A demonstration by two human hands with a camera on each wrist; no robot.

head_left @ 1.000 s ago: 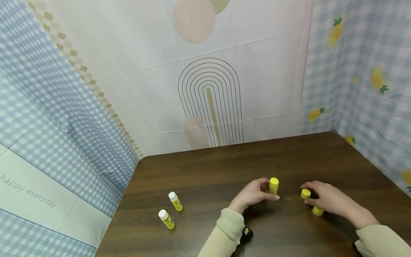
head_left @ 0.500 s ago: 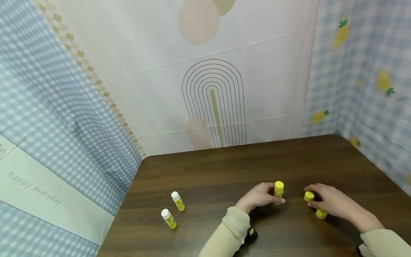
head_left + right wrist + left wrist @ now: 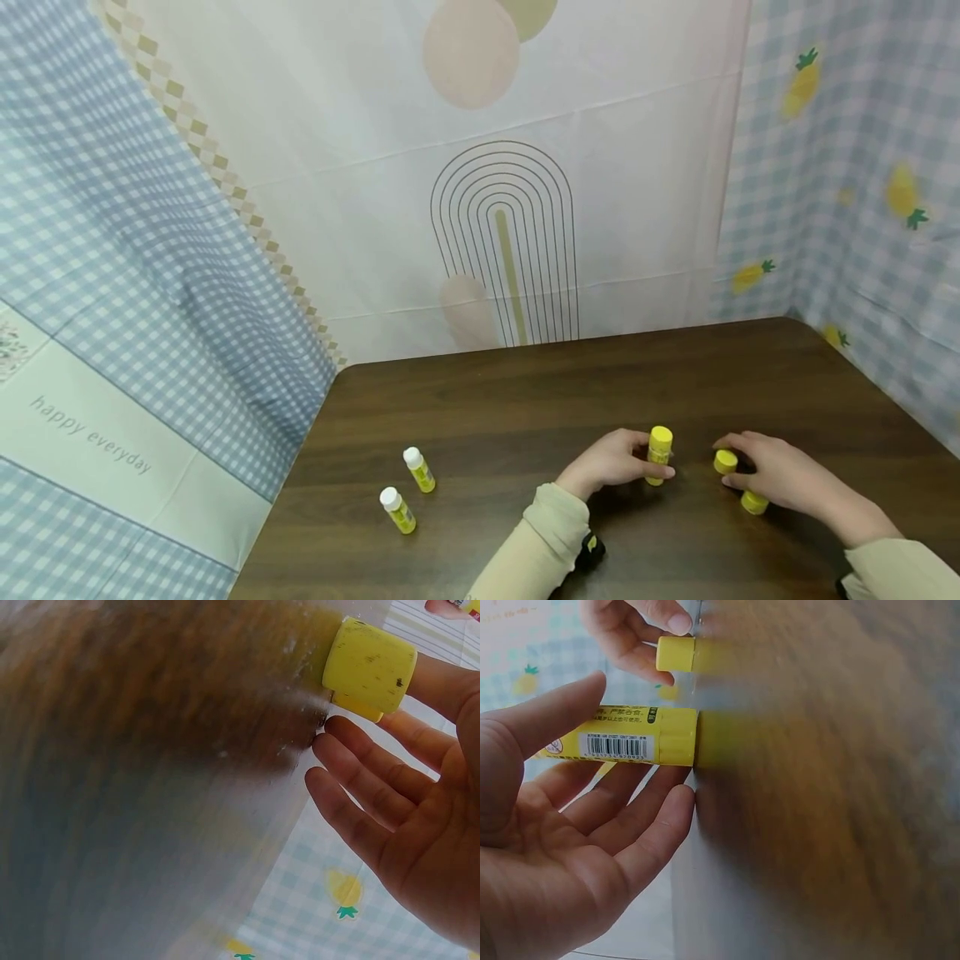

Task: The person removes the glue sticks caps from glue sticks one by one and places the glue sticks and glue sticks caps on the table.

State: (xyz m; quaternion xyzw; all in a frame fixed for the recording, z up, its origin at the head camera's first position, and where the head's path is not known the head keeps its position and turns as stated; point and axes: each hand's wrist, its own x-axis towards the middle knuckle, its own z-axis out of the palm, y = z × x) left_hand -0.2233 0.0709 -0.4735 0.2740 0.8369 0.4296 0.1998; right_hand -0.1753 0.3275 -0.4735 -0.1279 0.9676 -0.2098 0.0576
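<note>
My left hand (image 3: 617,459) grips a yellow glue stick (image 3: 660,454) that stands upright on the table, its thumb on one side and fingers on the other. In the left wrist view the glue stick (image 3: 622,736) shows a barcode and printed text. My right hand (image 3: 787,473) pinches a small yellow cap (image 3: 725,462) between thumb and index finger, and the left wrist view shows the same cap (image 3: 676,654) standing on the tabletop. Another yellow cap (image 3: 754,502) stands under that hand; in the right wrist view this cap (image 3: 370,667) is nearest the camera. The other right fingers are spread.
Two glue sticks with white tops, a farther one (image 3: 418,470) and a nearer one (image 3: 397,510), stand on the left of the brown wooden table (image 3: 480,417). A patterned cloth (image 3: 375,208) hangs behind the far edge. Checked cloth (image 3: 862,192) hangs at the right.
My left hand has brought the yellow glue stick slightly nearer and lower, down onto the table. The right hand keeps its place by the caps. The head view has shifted a little.
</note>
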